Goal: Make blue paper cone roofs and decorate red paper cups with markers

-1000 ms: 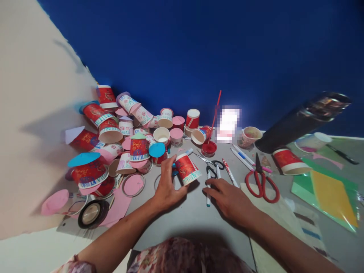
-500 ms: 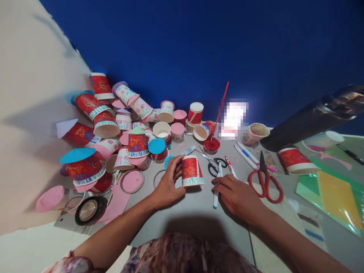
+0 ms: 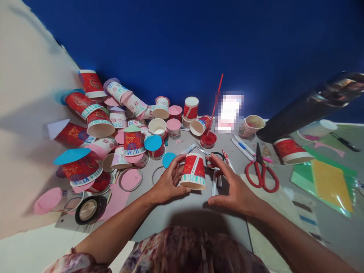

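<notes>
Your left hand (image 3: 167, 182) grips the tapered red paper cup (image 3: 194, 171), upside down; your right hand (image 3: 236, 189) hovers beside it, fingers spread.

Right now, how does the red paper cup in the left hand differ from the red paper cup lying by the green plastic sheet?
The upside-down red paper cup with blue-green fringe marks is lifted, mouth down, gripped by the left hand; the red paper cup lying by the green plastic sheet rests on its side on the grey table, untouched. The held cup's rim band carries drawn strokes; the lying cup's band looks plain white. Both are red printed paper cups of similar shape.
</notes>
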Demonstrator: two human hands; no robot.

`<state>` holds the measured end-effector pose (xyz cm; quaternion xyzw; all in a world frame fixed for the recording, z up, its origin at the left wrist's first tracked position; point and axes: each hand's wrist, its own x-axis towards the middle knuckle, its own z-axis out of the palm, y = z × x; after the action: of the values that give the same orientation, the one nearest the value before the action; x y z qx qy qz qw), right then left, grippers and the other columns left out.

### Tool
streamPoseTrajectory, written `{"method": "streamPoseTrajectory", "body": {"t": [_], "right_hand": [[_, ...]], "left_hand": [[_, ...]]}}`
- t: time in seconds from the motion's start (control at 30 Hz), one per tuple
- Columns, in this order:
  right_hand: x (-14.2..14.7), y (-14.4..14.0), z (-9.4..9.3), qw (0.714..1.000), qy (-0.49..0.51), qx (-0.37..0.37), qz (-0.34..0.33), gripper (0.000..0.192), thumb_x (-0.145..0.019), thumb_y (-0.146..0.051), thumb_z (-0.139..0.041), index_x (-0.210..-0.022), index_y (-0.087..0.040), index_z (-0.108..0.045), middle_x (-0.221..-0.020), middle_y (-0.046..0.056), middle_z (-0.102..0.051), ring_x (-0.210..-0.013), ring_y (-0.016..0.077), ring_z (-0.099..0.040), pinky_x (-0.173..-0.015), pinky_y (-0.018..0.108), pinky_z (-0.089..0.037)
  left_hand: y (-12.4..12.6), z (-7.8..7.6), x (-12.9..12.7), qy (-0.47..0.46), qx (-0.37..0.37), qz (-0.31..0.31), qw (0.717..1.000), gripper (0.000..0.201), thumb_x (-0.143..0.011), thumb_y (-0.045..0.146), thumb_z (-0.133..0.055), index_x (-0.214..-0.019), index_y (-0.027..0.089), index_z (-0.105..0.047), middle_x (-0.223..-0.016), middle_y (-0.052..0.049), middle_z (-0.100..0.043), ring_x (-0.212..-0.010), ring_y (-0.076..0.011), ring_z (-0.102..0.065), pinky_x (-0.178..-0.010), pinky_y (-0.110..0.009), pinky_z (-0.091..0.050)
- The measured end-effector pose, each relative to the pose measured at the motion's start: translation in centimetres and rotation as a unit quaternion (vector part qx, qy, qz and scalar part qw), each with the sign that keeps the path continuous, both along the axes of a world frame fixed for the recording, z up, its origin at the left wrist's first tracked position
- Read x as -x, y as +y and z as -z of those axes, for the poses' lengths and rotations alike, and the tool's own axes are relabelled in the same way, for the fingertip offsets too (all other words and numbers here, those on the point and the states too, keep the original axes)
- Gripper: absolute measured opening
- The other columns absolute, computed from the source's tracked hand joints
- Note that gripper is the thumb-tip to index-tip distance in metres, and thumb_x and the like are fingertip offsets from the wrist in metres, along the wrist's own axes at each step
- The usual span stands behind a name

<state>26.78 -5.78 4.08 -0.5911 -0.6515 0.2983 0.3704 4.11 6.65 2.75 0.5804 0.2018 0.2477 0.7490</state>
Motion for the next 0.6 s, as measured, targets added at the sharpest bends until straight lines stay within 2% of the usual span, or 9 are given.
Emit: {"method": "streamPoseTrajectory", "body": {"t": [0.13, 0.27, 0.4, 0.47, 0.6], "right_hand": [[0.7, 0.5, 0.3, 0.999, 0.041, -0.010, 0.026, 0.111, -0.073, -0.055, -0.084, -0.162, -0.029, -0.021, -0.153, 0.019, -0.048, -0.134, 0.0368, -0.054, -0.100, 0.051, -0.053], [0.9, 0.6, 0.3, 0.998, 0.018, -0.035, 0.039, 0.102, -0.077, -0.055, -0.081, -0.159, -0.028, -0.028, -0.147, 0.018, -0.051, -0.126, 0.0342, -0.058, -0.099, 0.050, -0.053], [0.9, 0.7, 0.0, 0.992, -0.061, -0.109, 0.034, 0.100, -0.076, -0.061, -0.079, -0.156, -0.025, -0.031, -0.145, 0.019, -0.052, -0.124, 0.0354, -0.057, -0.101, 0.053, -0.051], [0.9, 0.9, -0.3, 0.983, -0.116, -0.139, 0.024, 0.100, -0.076, -0.061, -0.079, -0.155, -0.023, -0.031, -0.142, 0.020, -0.053, -0.124, 0.0370, -0.056, -0.103, 0.055, -0.048], [1.0, 1.1, -0.5, 0.961, -0.227, -0.159, 0.005, 0.095, -0.079, -0.052, -0.078, -0.153, -0.018, -0.031, -0.136, 0.021, -0.056, -0.123, 0.0387, -0.054, -0.105, 0.059, -0.044]], "left_hand": [[-0.3, 0.8, 0.0, 0.030, -0.029, -0.002, 0.999, 0.102, -0.065, 0.035, -0.092, -0.149, 0.028, -0.035, -0.153, -0.018, -0.046, -0.139, -0.0366, -0.052, -0.108, -0.052, -0.050], [-0.7, 0.7, -0.2, 0.046, -0.071, -0.004, 0.996, 0.100, -0.066, 0.029, -0.092, -0.148, 0.028, -0.036, -0.152, -0.017, -0.048, -0.136, -0.0351, -0.054, -0.108, -0.051, -0.050], [-0.9, 0.0, -0.4, 0.085, -0.133, -0.006, 0.987, 0.098, -0.066, 0.028, -0.092, -0.146, 0.026, -0.036, -0.149, -0.017, -0.050, -0.131, -0.0338, -0.058, -0.108, -0.049, -0.051], [-0.9, -0.3, -0.5, 0.087, -0.150, 0.008, 0.985, 0.101, -0.068, 0.028, -0.091, -0.150, 0.027, -0.031, -0.150, -0.018, -0.048, -0.133, -0.0341, -0.057, -0.109, -0.050, -0.050], [-0.6, -0.6, -0.1, 0.090, -0.224, 0.010, 0.970, 0.107, -0.071, 0.028, -0.088, -0.156, 0.031, -0.023, -0.163, -0.018, -0.029, -0.148, -0.0358, -0.038, -0.119, -0.055, -0.039]]}}
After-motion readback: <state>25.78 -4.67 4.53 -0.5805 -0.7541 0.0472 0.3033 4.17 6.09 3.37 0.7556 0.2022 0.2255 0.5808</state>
